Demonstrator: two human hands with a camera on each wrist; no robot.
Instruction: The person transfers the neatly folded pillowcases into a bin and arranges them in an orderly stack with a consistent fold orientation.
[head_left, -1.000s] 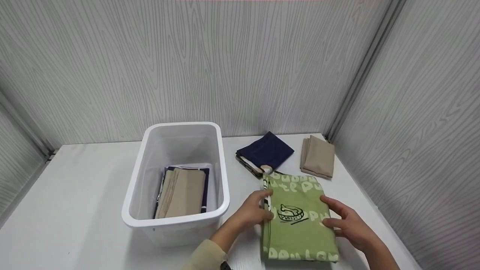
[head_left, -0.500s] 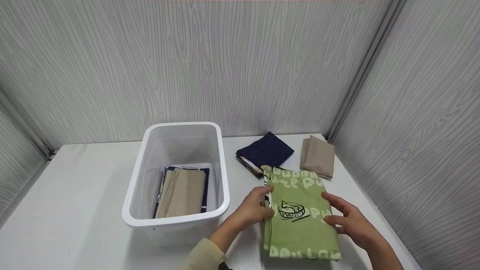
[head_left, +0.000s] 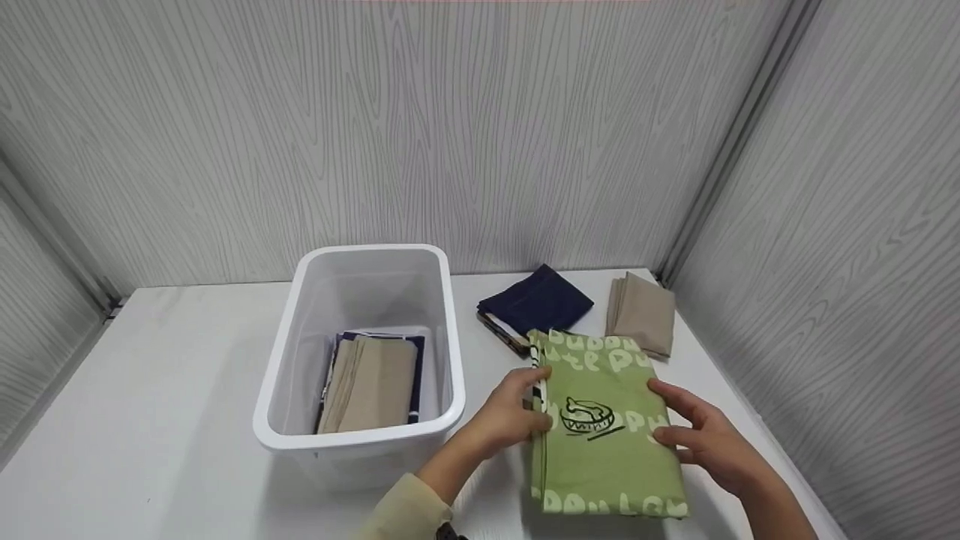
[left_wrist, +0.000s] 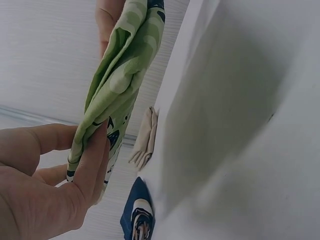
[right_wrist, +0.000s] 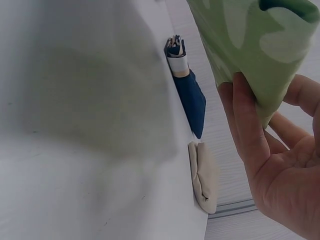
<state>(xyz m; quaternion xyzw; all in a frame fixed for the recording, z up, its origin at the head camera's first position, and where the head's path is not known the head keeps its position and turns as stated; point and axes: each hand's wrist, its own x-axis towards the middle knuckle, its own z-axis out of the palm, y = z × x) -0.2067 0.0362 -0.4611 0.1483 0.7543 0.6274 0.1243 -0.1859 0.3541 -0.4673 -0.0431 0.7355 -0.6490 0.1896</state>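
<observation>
A folded green cloth with pale lettering and a black drawing of a bowl is held between both hands, above the white table. My left hand grips its left edge, thumb on top and fingers underneath, as the left wrist view shows. On the opposite edge my right hand pinches the cloth, its fingers beneath in the right wrist view. Behind it lie a folded navy cloth and a folded beige cloth, both on the table.
To the left stands a white plastic bin, with a folded beige cloth lying over a navy one inside. Grey wood-grain panels close off the back and sides of the white table.
The green cloth, held by both hands throughout, has risen slightly and shifted a little away from me. The head view has turned slightly left; the bin and other cloths stay put.
</observation>
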